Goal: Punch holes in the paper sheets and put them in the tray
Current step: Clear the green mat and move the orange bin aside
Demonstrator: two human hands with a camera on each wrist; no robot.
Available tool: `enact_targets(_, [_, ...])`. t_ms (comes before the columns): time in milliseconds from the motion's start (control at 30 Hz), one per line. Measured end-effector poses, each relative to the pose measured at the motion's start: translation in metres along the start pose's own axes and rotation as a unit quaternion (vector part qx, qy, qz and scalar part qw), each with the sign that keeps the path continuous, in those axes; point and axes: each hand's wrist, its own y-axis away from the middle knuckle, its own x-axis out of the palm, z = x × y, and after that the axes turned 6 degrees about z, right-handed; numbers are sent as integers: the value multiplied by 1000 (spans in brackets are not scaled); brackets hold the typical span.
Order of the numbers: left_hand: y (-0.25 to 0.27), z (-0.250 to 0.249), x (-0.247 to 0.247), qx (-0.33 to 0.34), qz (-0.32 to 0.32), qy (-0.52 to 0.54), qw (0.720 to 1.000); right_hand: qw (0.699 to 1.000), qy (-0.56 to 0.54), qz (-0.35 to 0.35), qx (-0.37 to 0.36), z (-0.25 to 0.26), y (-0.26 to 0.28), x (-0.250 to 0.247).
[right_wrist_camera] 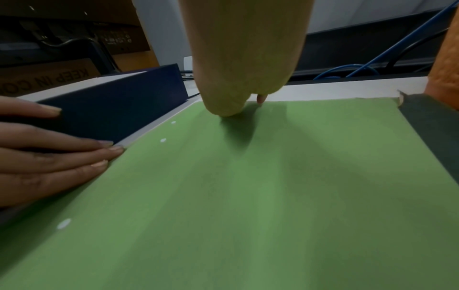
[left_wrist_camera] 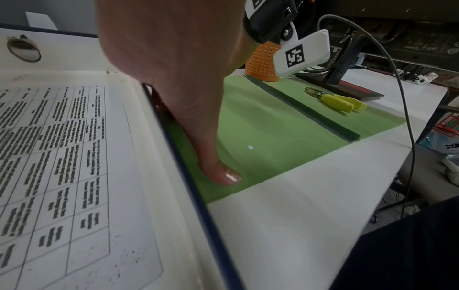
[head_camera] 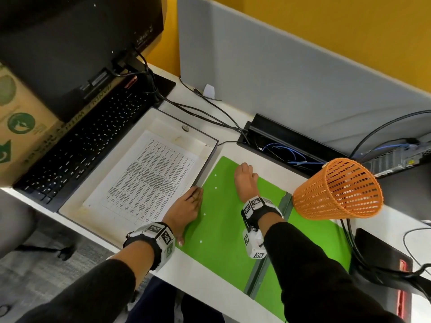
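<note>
A green paper sheet lies flat on the desk, with several punched holes along its left edge. My left hand rests flat with straight fingers on that edge, against the dark wall of the tray. A printed white sheet lies in the tray. My right hand is curled over the sheet's far edge, fingertips tucked at it. A yellow-handled hole punch lies on the sheet's right part, untouched.
A dark green strip lies across the sheet under my right forearm. An orange mesh basket stands at the right. A keyboard and monitor are left of the tray. A cable trough runs behind.
</note>
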Motion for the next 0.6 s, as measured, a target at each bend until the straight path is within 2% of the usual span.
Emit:
enact_targets(133, [-3, -3, -3, 2, 14, -20, 1000, 1000, -27, 1, 10, -1, 6, -10])
enact_targets(300, [-12, -5, -23, 12, 39, 5, 999, 998, -55, -28, -21, -7, 11, -44])
enact_targets(467, [-19, -3, -54, -3, -2, 35, 999, 983, -141, -116, -3, -31, 27, -94])
enact_targets(600, [-32, -15, -68, 59, -25, 30, 997, 970, -171, -170, 35, -66, 48, -133])
